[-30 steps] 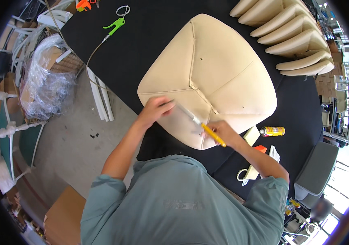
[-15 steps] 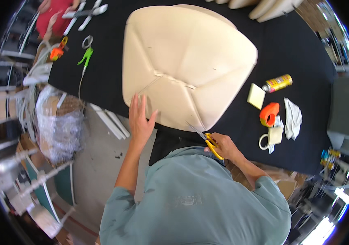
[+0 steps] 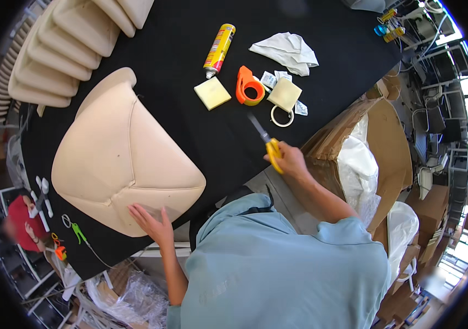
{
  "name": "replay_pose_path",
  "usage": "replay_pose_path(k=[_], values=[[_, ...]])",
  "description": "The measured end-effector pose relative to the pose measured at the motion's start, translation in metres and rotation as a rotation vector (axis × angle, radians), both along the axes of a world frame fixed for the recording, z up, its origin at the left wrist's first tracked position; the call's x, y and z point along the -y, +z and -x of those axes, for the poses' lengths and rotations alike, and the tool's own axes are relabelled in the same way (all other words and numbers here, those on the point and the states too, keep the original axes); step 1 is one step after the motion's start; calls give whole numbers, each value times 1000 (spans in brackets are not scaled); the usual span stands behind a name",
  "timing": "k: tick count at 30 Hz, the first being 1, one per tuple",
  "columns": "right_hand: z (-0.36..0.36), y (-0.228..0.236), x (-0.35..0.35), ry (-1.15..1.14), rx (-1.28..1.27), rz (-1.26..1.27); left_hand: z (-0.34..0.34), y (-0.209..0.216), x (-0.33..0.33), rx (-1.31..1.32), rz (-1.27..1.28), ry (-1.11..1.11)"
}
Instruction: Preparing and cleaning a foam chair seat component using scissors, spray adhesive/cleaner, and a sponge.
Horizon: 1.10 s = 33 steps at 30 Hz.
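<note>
A beige upholstered chair seat (image 3: 102, 159), curved and crossed by seams that meet at a fold, lies on the black-covered table. My left hand (image 3: 154, 226) rests on its near edge, fingers spread. In my right hand (image 3: 291, 160) is a pair of scissors with yellow handles (image 3: 274, 153), held by the grips near the table's front edge. Their blades point away from me, apart from the seat and slightly blurred. Beyond them lie an orange tape dispenser (image 3: 243, 83), a white tape ring (image 3: 282, 116) and two pale sponges (image 3: 212, 93).
A yellow spray can (image 3: 220, 49) and a crumpled white cloth (image 3: 286, 52) lie farther back. Several beige seats (image 3: 61, 49) stand in a row at far left. A green air blow gun (image 3: 78, 233) is at the left edge. An open cardboard box (image 3: 390, 148) stands at right.
My view has turned to the right. My right hand has carried the scissors away from the seat's near edge, toward the tape and sponges. My left hand stays on the seat.
</note>
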State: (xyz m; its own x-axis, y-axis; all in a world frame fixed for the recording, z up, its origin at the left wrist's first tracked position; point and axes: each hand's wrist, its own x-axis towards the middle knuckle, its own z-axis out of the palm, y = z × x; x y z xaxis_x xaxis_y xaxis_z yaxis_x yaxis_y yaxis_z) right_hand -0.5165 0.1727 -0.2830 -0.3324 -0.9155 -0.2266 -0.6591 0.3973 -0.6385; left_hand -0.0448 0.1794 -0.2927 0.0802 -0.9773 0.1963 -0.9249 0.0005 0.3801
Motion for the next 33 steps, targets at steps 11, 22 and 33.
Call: replay_pose_path(k=[11, 22, 33], values=[[235, -61, 95, -395, -213, 50, 8, 17, -17, -156, -146, 63], [150, -61, 143, -439, 567, 313, -2, 1, -52, -328, -317, 334], [160, -87, 128, -188, -287, -34, 2, -26, -60, -530, -184, 484]])
